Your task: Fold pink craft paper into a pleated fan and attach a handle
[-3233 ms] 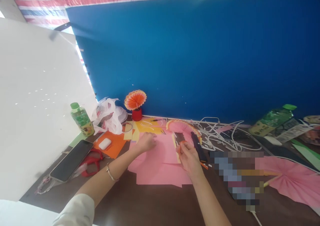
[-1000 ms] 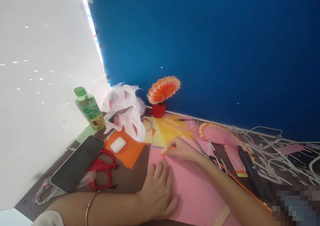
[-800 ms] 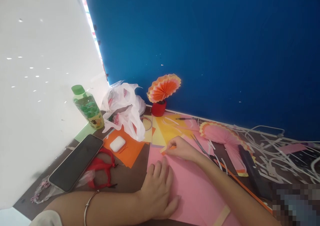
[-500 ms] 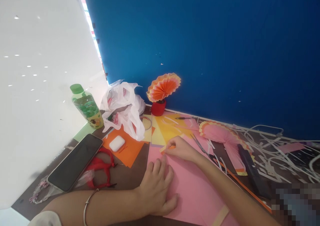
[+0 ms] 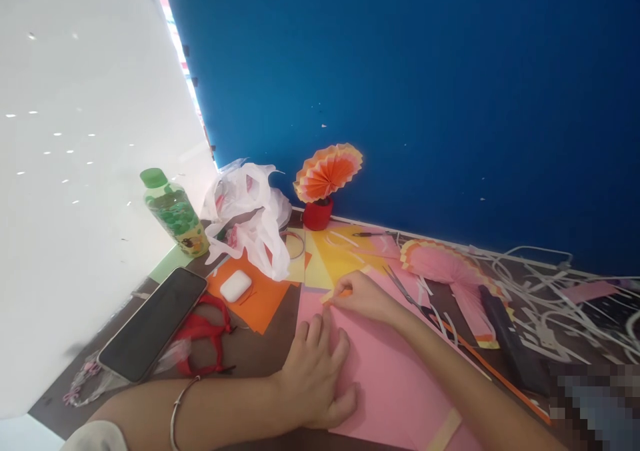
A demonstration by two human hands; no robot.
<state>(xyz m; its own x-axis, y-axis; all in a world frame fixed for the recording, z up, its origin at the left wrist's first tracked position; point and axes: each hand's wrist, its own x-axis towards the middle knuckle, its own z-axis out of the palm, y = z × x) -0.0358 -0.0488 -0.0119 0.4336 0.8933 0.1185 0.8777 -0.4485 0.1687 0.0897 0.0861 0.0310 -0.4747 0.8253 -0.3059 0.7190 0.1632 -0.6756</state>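
Observation:
A large pink sheet of paper (image 5: pixel 395 378) lies on the dark table in front of me. My left hand (image 5: pixel 317 371) rests flat on its left part, fingers spread and holding nothing. At the sheet's far left edge, the fingers of my right hand (image 5: pixel 363 296) pinch a small orange-and-yellow paper strip (image 5: pixel 327 297). My right fingers cover much of that strip. Scissors (image 5: pixel 405 288) lie just right of my right hand. Yellow paper (image 5: pixel 320 274) spreads beyond it, and a pink folded paper fan (image 5: pixel 440 264) lies to the right.
An orange pleated rosette (image 5: pixel 329 174) stands in a red pot (image 5: pixel 318 215) by the blue wall. On the left are a bottle (image 5: pixel 175 211), a white plastic bag (image 5: pixel 255 218), a phone (image 5: pixel 153 324), a white case (image 5: pixel 235 286) and red straps (image 5: pixel 213 331). White cables (image 5: pixel 555 318) tangle at right.
The view has shifted very slightly. Both hands keep nearly the same place and pose, with the strip still pinched in my right fingers.

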